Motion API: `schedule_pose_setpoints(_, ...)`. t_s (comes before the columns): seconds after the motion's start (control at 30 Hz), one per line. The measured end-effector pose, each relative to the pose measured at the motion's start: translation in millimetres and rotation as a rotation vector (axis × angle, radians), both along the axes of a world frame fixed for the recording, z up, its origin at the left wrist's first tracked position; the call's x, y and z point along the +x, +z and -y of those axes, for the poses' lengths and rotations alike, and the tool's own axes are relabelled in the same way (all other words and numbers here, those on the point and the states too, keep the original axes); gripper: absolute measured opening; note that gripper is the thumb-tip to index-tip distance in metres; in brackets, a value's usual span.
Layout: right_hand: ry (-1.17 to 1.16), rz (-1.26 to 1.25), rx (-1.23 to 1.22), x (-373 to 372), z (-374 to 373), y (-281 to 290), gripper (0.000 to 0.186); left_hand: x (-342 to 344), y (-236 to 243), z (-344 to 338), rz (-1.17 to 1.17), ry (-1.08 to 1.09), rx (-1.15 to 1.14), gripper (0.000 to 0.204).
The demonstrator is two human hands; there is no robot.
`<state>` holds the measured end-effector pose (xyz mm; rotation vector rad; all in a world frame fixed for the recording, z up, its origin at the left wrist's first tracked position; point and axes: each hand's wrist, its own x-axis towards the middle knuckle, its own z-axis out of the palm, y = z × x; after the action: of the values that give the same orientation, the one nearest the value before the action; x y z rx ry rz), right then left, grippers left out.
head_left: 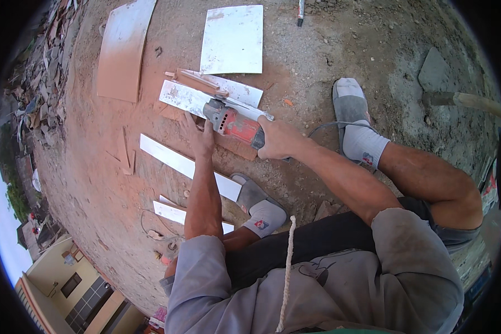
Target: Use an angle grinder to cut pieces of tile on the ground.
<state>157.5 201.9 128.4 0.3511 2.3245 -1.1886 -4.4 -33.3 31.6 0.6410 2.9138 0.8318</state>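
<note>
A red and grey angle grinder (242, 128) lies across a long white tile strip (178, 96) on the ground in front of me. My right hand (275, 139) is closed around the grinder's rear end. Beside the grinder's grey head, my left hand (199, 136) rests at the strip's near edge, its fingers stretched and apart. The cutting disc is too small to make out. Under and behind the strip are another white tile piece (242, 92) and narrow reddish offcuts (195, 83). A cable (328, 125) runs past my right foot.
Two large tiles (232, 39) (122, 55) lie farther off. Nearer are a cut white strip (167, 156) and smaller pieces (170, 211). A marker (300, 14) lies at the far edge. A shovel (440, 72) is at right, rubble (44, 72) at left. My sandalled feet flank the work.
</note>
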Motion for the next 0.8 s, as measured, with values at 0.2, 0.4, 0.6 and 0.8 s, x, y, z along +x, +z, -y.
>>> schedule_pose_setpoints(0.2, -0.012, -0.025, 0.009, -7, 2, -2, 0.066, 4, 0, -3, 0.095, 0.068, 0.136, 0.086)
schedule_pose_setpoints(0.4, 0.001, -0.016, 0.026, -8, 4, -5, 0.066, 25, -1, -20, 0.188, 0.348, 0.301, 0.091)
schedule_pose_setpoints(0.6, 0.000, -0.030, 0.026, -8, 7, -5, 0.064, 16, -8, -7, 0.300, 0.374, 0.377, 0.095)
schedule_pose_setpoints(0.8, -0.009, -0.001, 0.037, -2, 2, -9, 0.065, 24, -2, -21, 0.431, 0.367, 0.622, 0.096)
